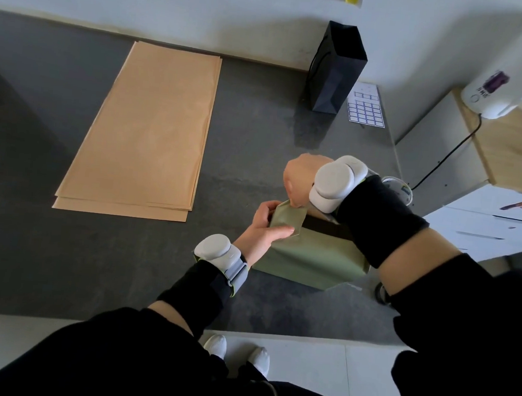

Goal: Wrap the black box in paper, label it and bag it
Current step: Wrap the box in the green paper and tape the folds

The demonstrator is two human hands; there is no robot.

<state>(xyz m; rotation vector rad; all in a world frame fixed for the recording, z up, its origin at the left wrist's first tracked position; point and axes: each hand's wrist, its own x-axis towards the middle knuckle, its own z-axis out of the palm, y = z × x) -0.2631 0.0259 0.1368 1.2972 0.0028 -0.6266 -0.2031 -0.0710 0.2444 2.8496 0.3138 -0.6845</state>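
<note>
Head view: paper flap [286,219] between fingers [282,230]

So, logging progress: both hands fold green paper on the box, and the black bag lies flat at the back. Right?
No: the head view shows the black bag standing upright, not flat. The left hand and right hand fold green paper on the box.

Right of centre we see the black box [326,226], mostly covered by green paper [311,258], with one dark strip exposed along its top and an end flap folded upward. In the upper right we note the black bag [337,69] standing upright, the label sheet [366,107] flat just beside it.
</note>
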